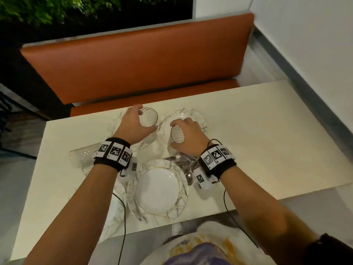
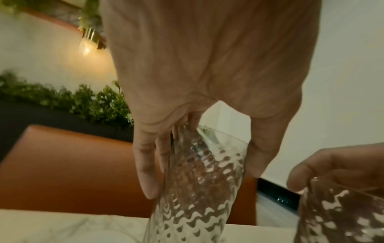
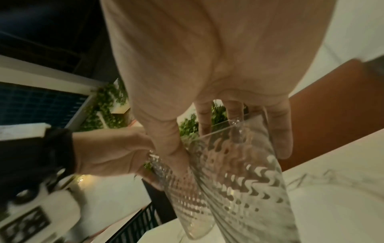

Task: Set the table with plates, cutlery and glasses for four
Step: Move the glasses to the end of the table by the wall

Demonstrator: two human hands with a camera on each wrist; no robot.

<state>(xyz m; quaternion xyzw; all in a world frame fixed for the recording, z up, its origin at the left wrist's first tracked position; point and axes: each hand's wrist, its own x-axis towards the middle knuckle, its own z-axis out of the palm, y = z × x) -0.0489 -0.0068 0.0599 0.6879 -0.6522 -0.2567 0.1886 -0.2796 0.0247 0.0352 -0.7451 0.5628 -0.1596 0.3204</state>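
Two clear ribbed glasses stand upright side by side at the far middle of the pale table (image 1: 257, 142). My left hand (image 1: 142, 119) grips the left glass (image 1: 150, 116) from above, fingers (image 2: 145, 172) on one side and thumb on the other. My right hand (image 1: 183, 133) holds the right glass (image 1: 176, 133) (image 3: 245, 180) the same way, over a marble-patterned plate (image 1: 198, 115). Near me lies another patterned plate (image 1: 133, 203) with a small white plate (image 1: 158, 188) on it. Cutlery (image 1: 184, 164) is heaped beside it, partly under my right wrist.
Two more clear glasses (image 1: 82, 157) lie at the table's left, partly behind my left wrist. Another patterned plate (image 1: 112, 205) shows under my left forearm. An orange bench (image 1: 143, 64) runs along the far edge. The table's right half is bare.
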